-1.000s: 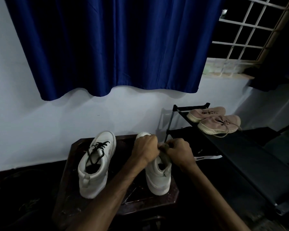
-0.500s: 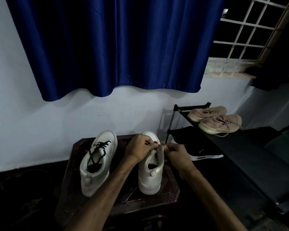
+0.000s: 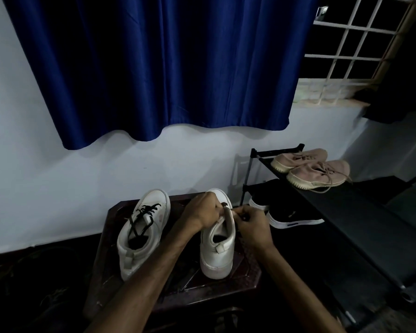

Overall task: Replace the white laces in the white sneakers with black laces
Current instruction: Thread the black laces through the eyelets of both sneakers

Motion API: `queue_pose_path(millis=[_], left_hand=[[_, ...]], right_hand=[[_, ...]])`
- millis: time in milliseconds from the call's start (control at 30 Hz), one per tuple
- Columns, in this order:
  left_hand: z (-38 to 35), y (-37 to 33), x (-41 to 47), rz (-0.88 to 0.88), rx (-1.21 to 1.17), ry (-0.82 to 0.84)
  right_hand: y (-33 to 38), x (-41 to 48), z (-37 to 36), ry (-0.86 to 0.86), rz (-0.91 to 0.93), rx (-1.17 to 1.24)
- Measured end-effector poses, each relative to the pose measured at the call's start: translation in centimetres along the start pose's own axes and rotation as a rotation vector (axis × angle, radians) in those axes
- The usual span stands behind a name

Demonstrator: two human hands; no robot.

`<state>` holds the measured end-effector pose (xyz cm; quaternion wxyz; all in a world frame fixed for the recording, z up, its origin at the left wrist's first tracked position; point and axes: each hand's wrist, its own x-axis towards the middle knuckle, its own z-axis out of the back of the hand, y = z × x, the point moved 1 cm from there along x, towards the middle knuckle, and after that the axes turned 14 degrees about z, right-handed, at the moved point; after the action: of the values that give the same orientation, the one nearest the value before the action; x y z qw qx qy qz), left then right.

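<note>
Two white sneakers stand on a dark wooden table (image 3: 240, 282), heels toward me. The left sneaker (image 3: 142, 234) carries a black lace (image 3: 144, 213) threaded loosely through its eyelets. Over the lacing area of the right sneaker (image 3: 217, 248) both my hands meet. My left hand (image 3: 202, 212) has its fingers curled and pinches at the top of the tongue. My right hand (image 3: 252, 224) pinches a dark bit of black lace (image 3: 244, 217) beside the tongue. The eyelets of the right sneaker are hidden behind my hands.
A black shoe rack (image 3: 346, 219) stands to the right, with a pair of pink sneakers (image 3: 315, 170) on top and a black shoe (image 3: 291, 215) on a lower shelf. A blue curtain (image 3: 154, 68) hangs on the white wall behind.
The right sneaker has been turned upright and shifted slightly away from me. Both hands moved up toward its tongue and stay pinched together there.
</note>
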<state>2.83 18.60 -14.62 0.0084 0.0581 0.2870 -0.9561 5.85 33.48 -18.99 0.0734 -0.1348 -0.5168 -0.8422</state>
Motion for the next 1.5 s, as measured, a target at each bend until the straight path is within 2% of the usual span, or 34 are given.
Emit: queue_pose_path(millis=[100, 200, 267, 367, 500, 567, 600, 667, 767, 900, 967, 1000, 1067, 1100, 1133, 1200, 1233, 1333, 1400, 1500], left_hand=[[0.0, 0.2, 0.2, 0.018, -0.017, 0.005], [-0.4, 1.2, 0.2, 0.010, -0.227, 0.024], [-0.4, 1.7, 0.1, -0.035, -0.280, -0.014], [0.1, 1.6, -0.3, -0.050, -0.226, -0.065], [-0.7, 0.0, -2.0, 0.047, -0.018, -0.152], [-1.6, -0.2, -3.3, 0.091, -0.070, -0.156], [-1.9, 0.2, -3.6, 0.075, -0.136, -0.232], [-2.0, 1.5, -3.6, 0.045, -0.189, -0.366], [-1.9, 2.3, -3.6, -0.004, -0.133, -0.385], [-2.0, 2.1, -3.8, -0.088, -0.084, -0.497], [-1.9, 2.3, -3.8, -0.068, -0.116, -0.455], [-1.9, 2.3, -3.8, -0.066, -0.141, -0.426], [-1.9, 2.3, -4.0, -0.060, -0.214, -0.388], [-1.9, 2.3, -4.0, -0.059, -0.249, -0.384], [-2.0, 2.3, -3.9, -0.056, -0.276, -0.379], [-2.1, 2.2, -3.9, -0.053, -0.315, -0.367], [-2.1, 2.2, -3.8, -0.054, -0.320, -0.368], [-2.1, 2.1, -3.8, -0.046, -0.281, -0.381], [-2.1, 2.1, -3.7, -0.033, -0.274, -0.363], [-2.0, 2.1, -3.8, -0.020, -0.230, -0.376]], right_hand=[[0.0, 0.1, 0.0, -0.032, 0.036, -0.030], [0.3, 0.0, 0.0, -0.056, 0.044, -0.016], [0.4, -0.1, 0.0, -0.056, 0.046, -0.016], [1.0, 0.3, 0.1, -0.040, 0.065, -0.030], [2.3, 0.0, -1.0, 0.012, 0.070, -0.227], [2.5, -0.7, -1.9, 0.039, 0.122, -0.255], [2.6, -0.9, -2.1, 0.042, 0.122, -0.243], [2.2, -1.0, -2.1, -0.008, 0.054, -0.149], [1.2, -1.1, -1.7, -0.033, 0.018, 0.005], [-0.2, -2.5, -1.1, -0.128, -0.190, 0.570], [-0.8, -3.2, 0.0, -0.096, -0.259, 0.677], [-1.3, -3.5, 0.9, -0.004, -0.268, 0.652], [-1.7, -3.8, 2.2, 0.262, -0.241, 0.459], [-1.8, -3.4, 2.7, 0.335, -0.204, 0.344], [-1.7, -2.8, 3.1, 0.328, -0.146, 0.212], [-0.9, -1.1, 3.3, 0.188, 0.037, -0.049], [-0.1, -0.4, 2.9, 0.152, 0.118, -0.098], [1.0, 0.5, 0.6, 0.213, 0.220, -0.157], [0.7, 0.6, -0.4, 0.182, 0.260, -0.242], [-0.1, 0.0, 0.5, 0.169, 0.235, -0.041]])
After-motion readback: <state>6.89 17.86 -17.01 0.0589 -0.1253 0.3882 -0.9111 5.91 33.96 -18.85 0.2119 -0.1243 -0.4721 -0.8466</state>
